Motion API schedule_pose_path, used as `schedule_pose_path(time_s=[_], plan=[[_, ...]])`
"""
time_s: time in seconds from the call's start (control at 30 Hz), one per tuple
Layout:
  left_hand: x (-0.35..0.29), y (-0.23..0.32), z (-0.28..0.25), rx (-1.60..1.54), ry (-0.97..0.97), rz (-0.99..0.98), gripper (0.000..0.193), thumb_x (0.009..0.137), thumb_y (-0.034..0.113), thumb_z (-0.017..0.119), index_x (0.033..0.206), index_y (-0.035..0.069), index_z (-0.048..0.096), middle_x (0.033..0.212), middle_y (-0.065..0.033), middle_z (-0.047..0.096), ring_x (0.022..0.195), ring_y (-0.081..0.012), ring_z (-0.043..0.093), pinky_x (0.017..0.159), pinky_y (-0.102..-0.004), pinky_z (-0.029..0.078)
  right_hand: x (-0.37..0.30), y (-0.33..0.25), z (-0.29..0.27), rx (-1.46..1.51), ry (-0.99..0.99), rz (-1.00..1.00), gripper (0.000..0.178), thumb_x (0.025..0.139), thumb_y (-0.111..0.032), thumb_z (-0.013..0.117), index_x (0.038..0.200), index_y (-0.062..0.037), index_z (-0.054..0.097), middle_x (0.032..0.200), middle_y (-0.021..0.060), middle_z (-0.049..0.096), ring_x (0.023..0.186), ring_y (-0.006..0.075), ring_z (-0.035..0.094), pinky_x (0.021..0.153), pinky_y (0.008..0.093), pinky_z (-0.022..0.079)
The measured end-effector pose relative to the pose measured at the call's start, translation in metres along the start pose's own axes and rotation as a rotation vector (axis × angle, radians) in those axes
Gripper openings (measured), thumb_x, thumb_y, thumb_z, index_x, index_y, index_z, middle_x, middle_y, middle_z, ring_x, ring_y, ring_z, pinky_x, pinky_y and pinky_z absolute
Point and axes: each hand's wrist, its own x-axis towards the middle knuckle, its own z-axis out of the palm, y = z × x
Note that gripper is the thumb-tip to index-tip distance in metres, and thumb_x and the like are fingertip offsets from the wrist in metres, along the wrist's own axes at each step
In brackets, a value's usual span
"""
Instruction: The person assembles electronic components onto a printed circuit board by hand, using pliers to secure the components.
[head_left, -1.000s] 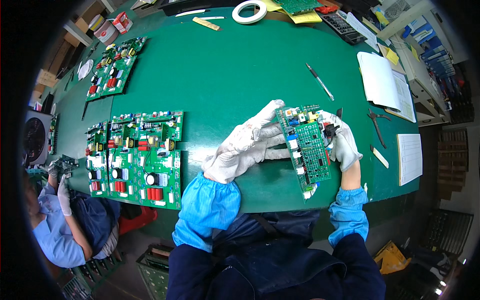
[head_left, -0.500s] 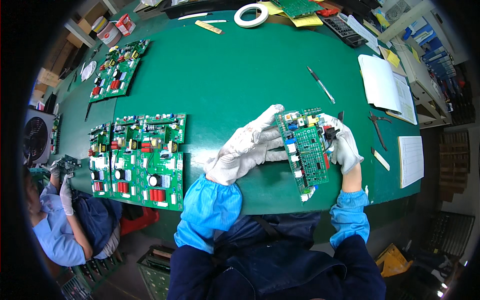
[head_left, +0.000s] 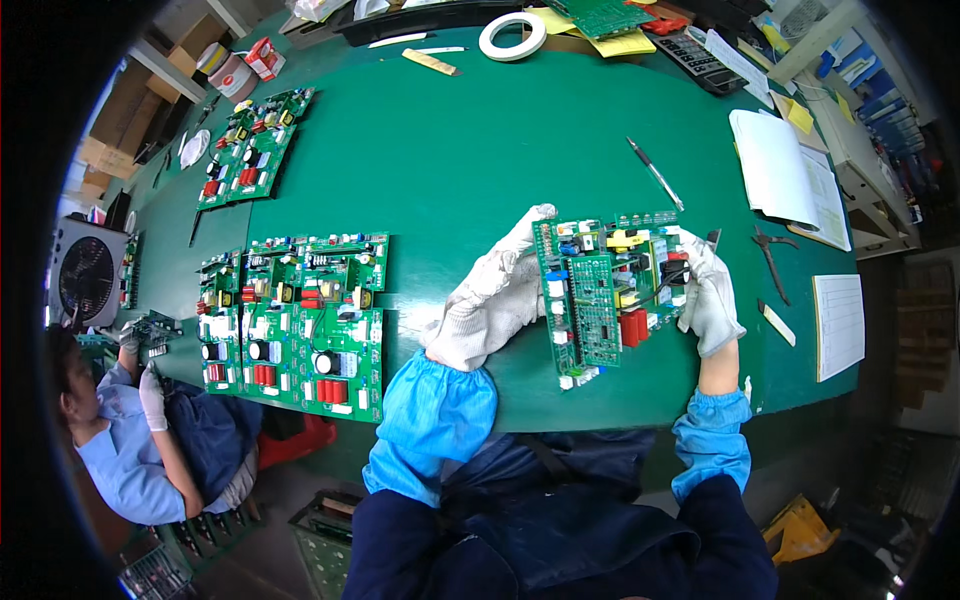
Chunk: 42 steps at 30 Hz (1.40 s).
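Between my gloved hands a green circuit board is held up over the table, tilted, with red, yellow, white and black parts on its face and a smaller board standing upright on it. My left hand grips its left edge, the fingers partly hidden behind the board. On the opposite edge, my right hand is closed around the board beside a black part with dark wires. Both hands wear white knit gloves, with blue sleeve covers at the wrists.
Several finished-looking circuit boards lie in a row to the left, with more boards behind. A pen, pliers, papers and a tape roll are on the green table. At far left a co-worker handles another board.
The board in my hands has turned so that more of its component face shows, including the red parts. The whole view has shifted slightly, moving the table's things to the right.
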Motion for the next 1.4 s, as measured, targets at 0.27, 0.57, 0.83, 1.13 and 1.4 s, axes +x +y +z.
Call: schedule_pose_path(time_s=[0.27,0.57,0.83,1.13,1.4], plan=[[0.007,-0.002,-0.002,0.048,0.149,0.120,0.065,0.091,0.031,0.053,0.146,0.007,0.025,0.142,-0.0074,0.037,0.126,-0.0226,0.040,0.105,-0.0408,0.034,-0.003,-0.008,-0.004,-0.020,-0.024,-0.055,0.041,0.095,-0.024,0.050,0.124,0.0046,0.050,0.117,0.0089,0.057,0.105,0.0154,0.056,0.093,0.0290,0.044],[0.005,0.001,-0.001,0.085,0.139,0.164,0.065,0.092,0.029,0.051,0.147,0.009,0.021,0.143,-0.0082,0.037,0.130,-0.0228,0.038,0.107,-0.0410,0.033,-0.004,-0.006,-0.016,0.106,0.050,-0.104,0.031,0.091,-0.013,0.057,0.117,0.0028,0.051,0.111,0.0064,0.056,0.103,0.0138,0.056,0.093,0.0279,0.044],[0.004,-0.001,-0.004,0.025,0.206,0.129,0.058,0.096,0.030,0.046,0.146,0.009,0.023,0.138,-0.0079,0.043,0.125,-0.0220,0.045,0.104,-0.0401,0.038,-0.003,0.003,-0.030,0.252,0.011,-0.141,0.035,0.089,-0.014,0.057,0.119,0.0021,0.051,0.112,0.0072,0.057,0.104,0.0156,0.055,0.094,0.0289,0.043],[0.003,0.001,-0.006,-0.024,0.328,0.139,0.048,0.099,0.026,0.041,0.142,0.008,0.032,0.132,-0.0058,0.048,0.119,-0.0193,0.050,0.100,-0.0374,0.042,-0.007,0.007,-0.034,0.382,0.013,-0.110,0.038,0.089,-0.010,0.058,0.124,0.0004,0.049,0.119,0.0076,0.057,0.110,0.0161,0.055,0.097,0.0290,0.042],[0.006,-0.004,-0.013,0.054,0.409,0.213,0.044,0.098,0.025,0.041,0.137,0.004,0.040,0.125,-0.0092,0.054,0.109,-0.0196,0.056,0.092,-0.0358,0.048,-0.014,0.003,-0.034,0.230,-0.025,-0.144,0.040,0.091,-0.014,0.057,0.127,0.0003,0.048,0.121,0.0063,0.057,0.109,0.0144,0.055,0.094,0.0282,0.044]])
